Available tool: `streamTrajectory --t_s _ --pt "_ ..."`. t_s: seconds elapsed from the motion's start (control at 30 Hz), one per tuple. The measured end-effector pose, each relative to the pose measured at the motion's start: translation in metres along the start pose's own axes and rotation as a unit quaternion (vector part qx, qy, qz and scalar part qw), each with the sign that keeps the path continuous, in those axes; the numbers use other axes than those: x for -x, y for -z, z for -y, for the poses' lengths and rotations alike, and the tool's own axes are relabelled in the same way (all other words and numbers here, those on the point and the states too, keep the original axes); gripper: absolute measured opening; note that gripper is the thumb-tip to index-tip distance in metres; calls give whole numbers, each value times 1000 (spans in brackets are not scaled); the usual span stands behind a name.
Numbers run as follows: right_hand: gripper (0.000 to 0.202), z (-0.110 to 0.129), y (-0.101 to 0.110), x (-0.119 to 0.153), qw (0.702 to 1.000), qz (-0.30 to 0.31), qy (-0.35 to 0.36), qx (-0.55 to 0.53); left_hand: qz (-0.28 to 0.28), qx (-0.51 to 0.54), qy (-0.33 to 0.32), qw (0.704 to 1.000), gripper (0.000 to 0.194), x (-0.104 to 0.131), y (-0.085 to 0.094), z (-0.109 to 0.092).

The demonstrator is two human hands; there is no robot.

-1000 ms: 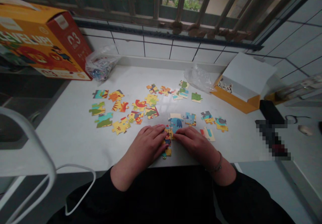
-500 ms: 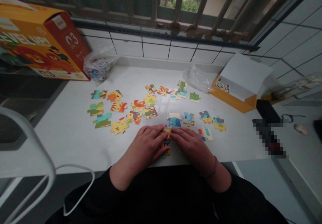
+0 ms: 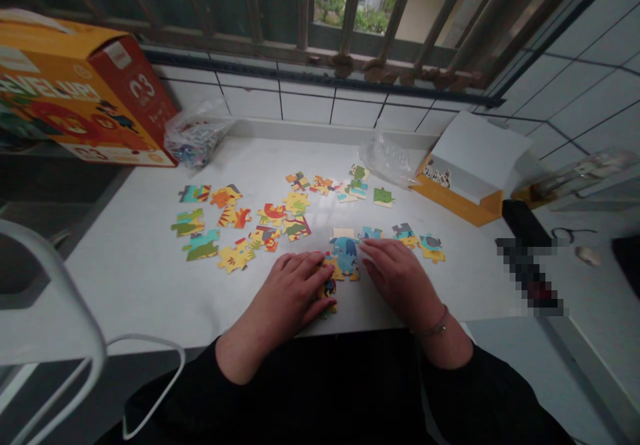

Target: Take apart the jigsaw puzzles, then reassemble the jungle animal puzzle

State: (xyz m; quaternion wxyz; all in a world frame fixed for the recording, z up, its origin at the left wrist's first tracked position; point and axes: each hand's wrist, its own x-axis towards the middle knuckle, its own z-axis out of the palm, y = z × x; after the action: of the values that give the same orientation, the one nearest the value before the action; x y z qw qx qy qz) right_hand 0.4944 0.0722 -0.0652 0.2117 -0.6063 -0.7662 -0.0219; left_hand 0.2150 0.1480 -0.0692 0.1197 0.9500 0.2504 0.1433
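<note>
Curved over joined puzzle pieces point(image 3: 329, 289) near the table's front edge, my left hand point(image 3: 297, 288) rests with its fingers on top and thumb at the lower side. To their right a blue elephant section point(image 3: 344, 248) adjoins them. My right hand point(image 3: 400, 275) has its fingers stretched out close together, their tips between the elephant's right edge and another blue puzzle piece point(image 3: 371, 232). That piece is partly covered, and contact with it is unclear. Farther right lie two grey-and-yellow pieces point(image 3: 432, 247). Left of my hands are several loose animal pieces point(image 3: 236, 255).
An orange puzzle box point(image 3: 75, 91) stands at the back left beside a filled plastic bag point(image 3: 195, 139). Toward the back right are a crumpled clear bag point(image 3: 387, 158) and an open white-and-orange box point(image 3: 455, 195). A white curved frame point(image 3: 93, 325) crosses the left foreground.
My right hand has moved right and up from the joined pieces, uncovering more of the elephant and covering the red-and-white piece. My left hand stays on the joined pieces. The view has shifted slightly.
</note>
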Motion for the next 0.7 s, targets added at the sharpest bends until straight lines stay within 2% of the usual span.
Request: streamTrajectory --t_s 0.07,0.17,0.27,0.53,0.7 --pt "37 -22 5 -4 998 -2 -51 31 1 12 -10 1000 48 0 1 0" --pt "43 -48 8 -10 998 50 -44 18 -3 28 -21 999 47 1 2 0" --pt "45 -58 7 -16 996 75 -37 -9 -10 28 -22 999 45 0 2 0" --pt "51 -54 19 -26 995 83 -62 15 -7 26 -23 999 44 0 3 -1" --pt "44 -36 38 -9 995 85 -36 -48 -16 38 -14 999 42 0 1 -1"
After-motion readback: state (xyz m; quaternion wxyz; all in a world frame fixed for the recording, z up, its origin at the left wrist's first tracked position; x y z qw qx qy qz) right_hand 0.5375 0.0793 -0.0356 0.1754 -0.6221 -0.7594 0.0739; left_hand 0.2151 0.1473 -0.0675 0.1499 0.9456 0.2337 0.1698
